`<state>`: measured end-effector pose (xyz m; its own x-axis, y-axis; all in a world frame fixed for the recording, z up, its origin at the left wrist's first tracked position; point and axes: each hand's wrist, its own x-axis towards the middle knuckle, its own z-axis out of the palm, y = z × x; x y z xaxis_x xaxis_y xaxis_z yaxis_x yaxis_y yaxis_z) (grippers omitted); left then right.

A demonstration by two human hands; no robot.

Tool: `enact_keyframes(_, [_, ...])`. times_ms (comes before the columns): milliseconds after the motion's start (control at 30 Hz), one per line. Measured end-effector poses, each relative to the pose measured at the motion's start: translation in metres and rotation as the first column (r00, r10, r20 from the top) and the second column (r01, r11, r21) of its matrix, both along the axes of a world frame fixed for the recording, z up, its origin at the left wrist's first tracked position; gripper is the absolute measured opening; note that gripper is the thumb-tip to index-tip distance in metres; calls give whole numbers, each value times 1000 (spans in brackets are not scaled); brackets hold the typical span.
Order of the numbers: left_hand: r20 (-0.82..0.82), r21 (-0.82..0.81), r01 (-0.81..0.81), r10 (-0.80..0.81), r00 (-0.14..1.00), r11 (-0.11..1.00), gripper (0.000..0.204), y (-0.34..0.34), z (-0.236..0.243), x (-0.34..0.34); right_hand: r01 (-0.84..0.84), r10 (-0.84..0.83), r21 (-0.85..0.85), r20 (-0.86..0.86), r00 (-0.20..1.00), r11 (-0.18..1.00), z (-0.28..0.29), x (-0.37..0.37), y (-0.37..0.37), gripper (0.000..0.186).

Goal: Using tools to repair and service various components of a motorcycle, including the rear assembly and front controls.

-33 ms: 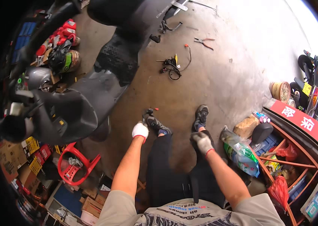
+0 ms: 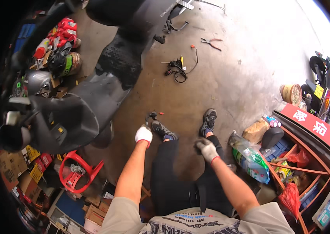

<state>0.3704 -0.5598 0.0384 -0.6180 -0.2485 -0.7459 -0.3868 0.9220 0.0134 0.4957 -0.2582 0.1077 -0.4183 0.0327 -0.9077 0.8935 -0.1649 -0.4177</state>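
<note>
My left hand (image 2: pixel 143 134), in a white glove with a red cuff, is closed around a short black cable. Beyond its fingers hangs the cable's black end piece (image 2: pixel 152 116), next to a small red tip (image 2: pixel 161 113), above the floor by my left shoe (image 2: pixel 160 128). Over my right thigh is my right hand (image 2: pixel 208 149), in a greyish glove; blur smears its curled fingers, and I cannot make out anything in them. A black scooter (image 2: pixel 87 101) stands close on my left. On the floor ahead lies a tangled black wiring harness (image 2: pixel 177 71) with a yellow tag.
Pliers (image 2: pixel 212 43) with reddish handles lie farther ahead. A red plastic frame (image 2: pixel 77 171) and boxes (image 2: pixel 8 163) are at the left. To the right stand a divided wooden rack (image 2: pixel 303 169), a bagged bundle (image 2: pixel 251 162), a round tub (image 2: pixel 291 94) and parked scooters (image 2: pixel 325 85).
My left hand and the cable have shifted slightly left. My right hand has moved a little left too. The scooter also appears slightly farther left in the picture.
</note>
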Motion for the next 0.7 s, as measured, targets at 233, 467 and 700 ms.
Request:
enact_keyframes(233, [-109, -109, 42, -54, 993, 993, 29, -11, -116, -23, -122, 129, -65, 106, 986, 990, -83, -10, -18, 24])
enact_keyframes(467, [-220, -135, -42, 12, 976, 990, 32, 6, -227, -43, -426, 432, 172, 0, 902, 888, -206, -106, 47, 34])
enact_keyframes(700, [-264, -117, -269, 231, 936, 956, 44, 19, -330, -19, -658, 745, 560, 103, 659, 504, -359, -251, 111, 33])
